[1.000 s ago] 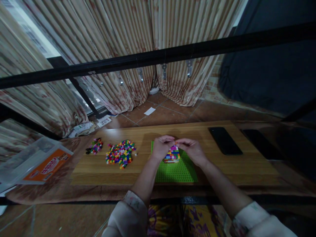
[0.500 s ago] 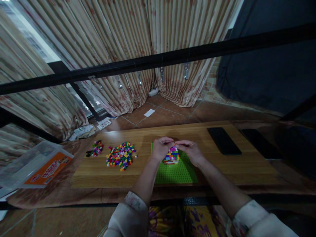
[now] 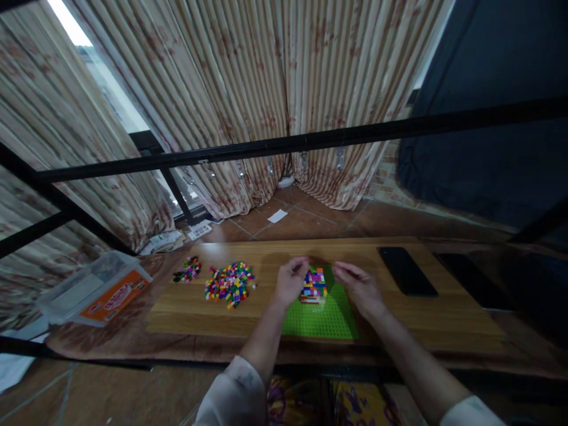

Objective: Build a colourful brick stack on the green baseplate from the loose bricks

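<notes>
A small block build of many-coloured toy bricks point(image 3: 313, 288) stands on a green studded baseplate point(image 3: 319, 323). At its left side is my left hand point(image 3: 290, 282), fingers curled and tips drawn close together. What they hold, if anything, is too small to make out. Apart from the build, on its right, my right hand point(image 3: 360, 288) hovers over the baseplate's edge. Its fingers are stretched out and loosely apart, with no brick visible in them. A loose pile of coloured toy bricks point(image 3: 229, 284) lies left of the baseplate, with a smaller pile point(image 3: 189, 269) beyond it.
A wooden board point(image 3: 266, 322) carries everything, including a black phone point(image 3: 407, 271) on the right. Another dark flat device point(image 3: 474, 281) lies past it. A clear plastic box point(image 3: 100, 290) with an orange label stands at left. A black rail point(image 3: 266, 148) crosses behind.
My hands, earlier together above the build with a small orange-red piece at the fingertips, have parted to either side. The build's top is now uncovered. The camera view has tilted up slightly.
</notes>
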`<state>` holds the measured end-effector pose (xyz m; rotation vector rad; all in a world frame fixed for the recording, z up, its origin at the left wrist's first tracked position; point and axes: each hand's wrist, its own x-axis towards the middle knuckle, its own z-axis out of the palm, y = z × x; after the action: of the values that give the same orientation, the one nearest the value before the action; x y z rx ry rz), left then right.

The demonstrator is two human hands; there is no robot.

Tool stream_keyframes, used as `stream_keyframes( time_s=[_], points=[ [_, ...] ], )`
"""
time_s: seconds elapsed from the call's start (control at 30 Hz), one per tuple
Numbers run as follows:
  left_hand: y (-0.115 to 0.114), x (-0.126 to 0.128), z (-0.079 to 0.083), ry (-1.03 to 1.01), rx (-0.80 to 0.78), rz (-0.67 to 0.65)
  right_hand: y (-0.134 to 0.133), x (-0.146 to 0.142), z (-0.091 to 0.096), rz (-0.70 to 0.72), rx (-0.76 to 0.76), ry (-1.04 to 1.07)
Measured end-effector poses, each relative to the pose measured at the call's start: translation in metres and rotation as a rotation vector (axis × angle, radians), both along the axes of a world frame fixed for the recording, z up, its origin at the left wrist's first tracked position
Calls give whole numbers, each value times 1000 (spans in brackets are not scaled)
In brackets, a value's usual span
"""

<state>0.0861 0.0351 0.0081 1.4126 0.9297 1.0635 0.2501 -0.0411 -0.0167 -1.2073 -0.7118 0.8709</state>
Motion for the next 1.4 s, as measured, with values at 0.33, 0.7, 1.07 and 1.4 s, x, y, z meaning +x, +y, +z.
stream_keyframes(
  time_s=[0.33,0.7,1.07,1.4],
  points=[
    [-54,-114,-27,72,19,396,-90,4,-24,-155,-263,-390],
    [-70,-175,-37,689,30,686,-115,-8,-58,58,-194,-1049],
    [-50,-178,-34,921,58,609,-106,8,-65,87,-221,-1028],
    [-42,-166,-31,868,132,566,-106,7,-65,67,-199,-1034]
  ],
)
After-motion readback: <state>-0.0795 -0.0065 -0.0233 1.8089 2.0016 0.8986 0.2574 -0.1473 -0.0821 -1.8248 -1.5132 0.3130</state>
